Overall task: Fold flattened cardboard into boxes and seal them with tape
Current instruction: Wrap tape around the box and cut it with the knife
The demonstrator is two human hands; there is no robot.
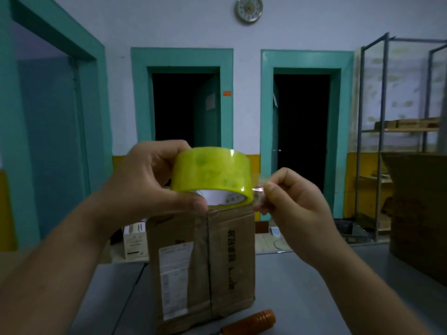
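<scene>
Above the box (pixel 205 262) on the table (pixel 302 298): one tape roll (pixel 211 175), gripped by our left hand (pixel 145 184); its clear free end (pixel 257 189) pinched in our right hand (pixel 290 209). Risks we judge: end slips back onto roll, or strip twists and sticks to itself.

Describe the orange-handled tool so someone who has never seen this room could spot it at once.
Look at the grey table in front of the person, where a brown cardboard box sits. The tool lies on the table by the box's near right corner. Its glossy orange, grooved handle sets it apart from the dull brown box beside it.
</scene>
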